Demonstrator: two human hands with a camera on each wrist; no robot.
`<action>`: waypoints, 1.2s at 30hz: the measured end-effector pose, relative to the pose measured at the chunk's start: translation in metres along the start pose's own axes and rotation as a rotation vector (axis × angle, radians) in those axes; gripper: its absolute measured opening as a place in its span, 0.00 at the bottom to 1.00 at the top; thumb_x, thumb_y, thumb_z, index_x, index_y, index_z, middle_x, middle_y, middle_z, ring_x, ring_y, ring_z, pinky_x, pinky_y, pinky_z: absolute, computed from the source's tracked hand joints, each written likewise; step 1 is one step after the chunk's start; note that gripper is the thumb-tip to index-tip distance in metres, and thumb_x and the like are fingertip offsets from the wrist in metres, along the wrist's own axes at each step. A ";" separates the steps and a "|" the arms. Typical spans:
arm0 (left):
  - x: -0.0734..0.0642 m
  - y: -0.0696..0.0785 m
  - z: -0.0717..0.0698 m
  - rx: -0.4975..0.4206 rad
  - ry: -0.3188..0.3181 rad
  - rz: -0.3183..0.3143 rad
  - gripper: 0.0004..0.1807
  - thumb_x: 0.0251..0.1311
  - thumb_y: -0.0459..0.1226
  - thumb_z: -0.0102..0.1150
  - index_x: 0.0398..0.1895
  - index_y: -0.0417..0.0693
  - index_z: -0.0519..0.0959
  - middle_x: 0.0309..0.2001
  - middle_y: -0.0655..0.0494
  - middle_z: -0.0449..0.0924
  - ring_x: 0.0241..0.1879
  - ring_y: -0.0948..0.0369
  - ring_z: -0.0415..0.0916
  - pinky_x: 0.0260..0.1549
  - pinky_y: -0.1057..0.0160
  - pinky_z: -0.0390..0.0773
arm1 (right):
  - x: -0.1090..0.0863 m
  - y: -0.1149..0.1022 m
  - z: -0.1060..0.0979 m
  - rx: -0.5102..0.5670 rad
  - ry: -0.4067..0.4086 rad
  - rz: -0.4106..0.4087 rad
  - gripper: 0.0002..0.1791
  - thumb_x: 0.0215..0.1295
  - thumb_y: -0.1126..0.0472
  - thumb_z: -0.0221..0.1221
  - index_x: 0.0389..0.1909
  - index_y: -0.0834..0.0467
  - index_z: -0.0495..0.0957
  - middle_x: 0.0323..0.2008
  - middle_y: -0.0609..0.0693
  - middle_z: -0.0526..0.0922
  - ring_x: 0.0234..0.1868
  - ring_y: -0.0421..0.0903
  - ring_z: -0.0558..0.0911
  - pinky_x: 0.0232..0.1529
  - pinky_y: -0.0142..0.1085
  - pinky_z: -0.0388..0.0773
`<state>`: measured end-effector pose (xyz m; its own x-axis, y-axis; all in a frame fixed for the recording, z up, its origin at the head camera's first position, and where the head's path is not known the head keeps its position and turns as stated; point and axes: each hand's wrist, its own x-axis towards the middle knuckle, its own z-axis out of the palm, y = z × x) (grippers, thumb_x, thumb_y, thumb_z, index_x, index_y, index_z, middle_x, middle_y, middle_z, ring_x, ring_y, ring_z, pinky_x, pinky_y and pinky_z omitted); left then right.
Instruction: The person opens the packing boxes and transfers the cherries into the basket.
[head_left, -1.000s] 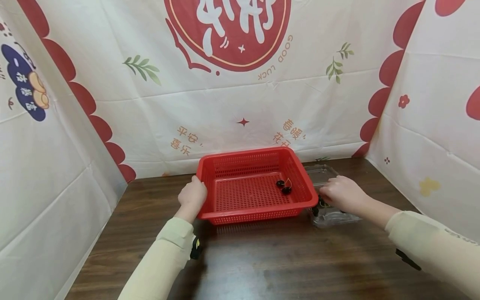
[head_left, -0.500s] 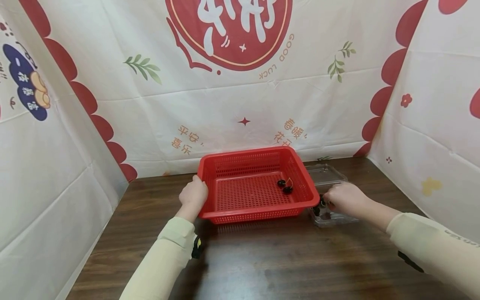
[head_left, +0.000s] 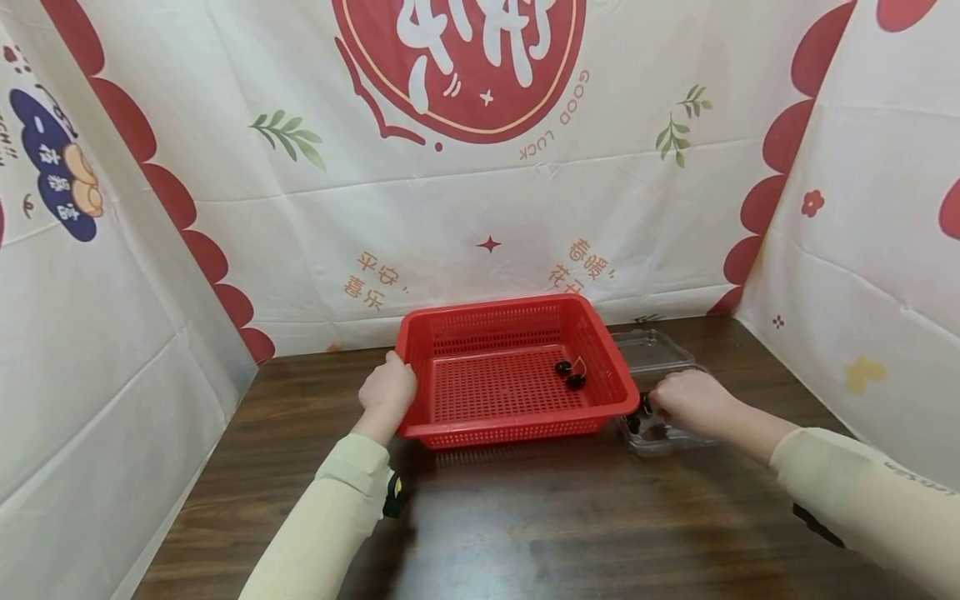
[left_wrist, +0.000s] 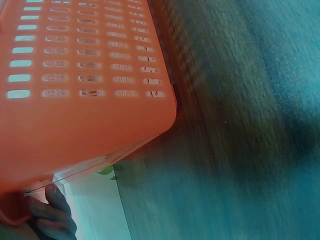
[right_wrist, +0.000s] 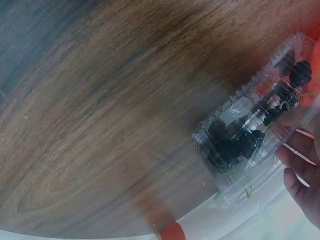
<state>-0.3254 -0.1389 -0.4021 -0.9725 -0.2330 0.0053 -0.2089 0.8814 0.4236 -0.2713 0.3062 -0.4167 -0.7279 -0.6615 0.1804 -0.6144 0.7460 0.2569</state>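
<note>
My left hand (head_left: 387,390) grips the left rim of a red plastic basket (head_left: 517,415), its fingers (left_wrist: 54,220) curled at the rim in the left wrist view. Two dark cherries (head_left: 576,381) joined by their stems lie at the right of the basket floor. Right of the basket stands an opened clear plastic box (head_left: 663,442), partly hidden by my right hand (head_left: 693,404). Several dark cherries (right_wrist: 235,150) with green stems lie in it in the right wrist view. My right hand's fingers (right_wrist: 297,162) reach over the box's edge; whether they pinch a stem I cannot tell.
The box's clear lid (head_left: 648,346) lies folded back behind it. A dark wood table (head_left: 510,525) carries everything. Printed white cloth (head_left: 450,217) hangs behind the table and along both sides.
My right hand has shifted slightly down and to the right over the box, uncovering more of the lid. My left hand and the basket have stayed in place.
</note>
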 end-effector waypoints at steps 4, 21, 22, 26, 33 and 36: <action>0.000 -0.001 0.001 -0.001 0.000 0.002 0.20 0.72 0.44 0.44 0.56 0.36 0.68 0.35 0.40 0.80 0.31 0.48 0.79 0.29 0.47 0.79 | -0.001 0.004 -0.002 0.020 0.013 0.020 0.20 0.36 0.70 0.69 0.12 0.45 0.68 0.13 0.38 0.69 0.16 0.42 0.70 0.18 0.40 0.68; 0.000 -0.001 0.000 0.001 0.006 0.008 0.21 0.72 0.44 0.44 0.56 0.36 0.68 0.37 0.39 0.80 0.33 0.47 0.80 0.30 0.46 0.79 | 0.008 0.021 -0.038 0.019 0.014 0.088 0.15 0.42 0.71 0.67 0.16 0.48 0.74 0.16 0.40 0.73 0.19 0.43 0.73 0.21 0.41 0.72; 0.000 -0.001 0.000 0.001 0.005 0.008 0.21 0.72 0.44 0.44 0.57 0.35 0.68 0.37 0.39 0.80 0.34 0.47 0.80 0.30 0.46 0.79 | 0.009 0.022 -0.041 0.018 0.013 0.093 0.16 0.42 0.71 0.66 0.16 0.48 0.73 0.16 0.40 0.73 0.19 0.43 0.73 0.21 0.41 0.71; 0.001 0.000 -0.001 0.005 0.001 0.006 0.22 0.72 0.44 0.44 0.58 0.35 0.67 0.37 0.39 0.80 0.33 0.47 0.79 0.30 0.47 0.79 | 0.012 0.028 -0.053 0.014 0.024 0.106 0.16 0.43 0.72 0.63 0.15 0.47 0.70 0.15 0.40 0.70 0.19 0.43 0.71 0.21 0.41 0.68; 0.001 0.000 -0.001 0.010 -0.001 0.010 0.21 0.72 0.44 0.44 0.58 0.35 0.68 0.37 0.39 0.80 0.33 0.47 0.80 0.30 0.46 0.79 | 0.020 0.037 -0.075 0.024 0.048 0.137 0.17 0.47 0.70 0.65 0.17 0.47 0.71 0.15 0.39 0.69 0.19 0.41 0.68 0.22 0.41 0.68; 0.001 0.000 0.000 0.008 0.001 0.008 0.20 0.72 0.44 0.44 0.56 0.36 0.68 0.37 0.39 0.80 0.33 0.47 0.80 0.30 0.46 0.79 | 0.024 0.037 -0.080 0.021 0.074 0.138 0.15 0.49 0.69 0.66 0.17 0.48 0.73 0.15 0.38 0.70 0.19 0.42 0.69 0.21 0.42 0.69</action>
<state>-0.3266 -0.1398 -0.4020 -0.9739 -0.2269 0.0098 -0.2023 0.8863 0.4166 -0.2869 0.3118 -0.3272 -0.7817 -0.5562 0.2823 -0.5171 0.8309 0.2051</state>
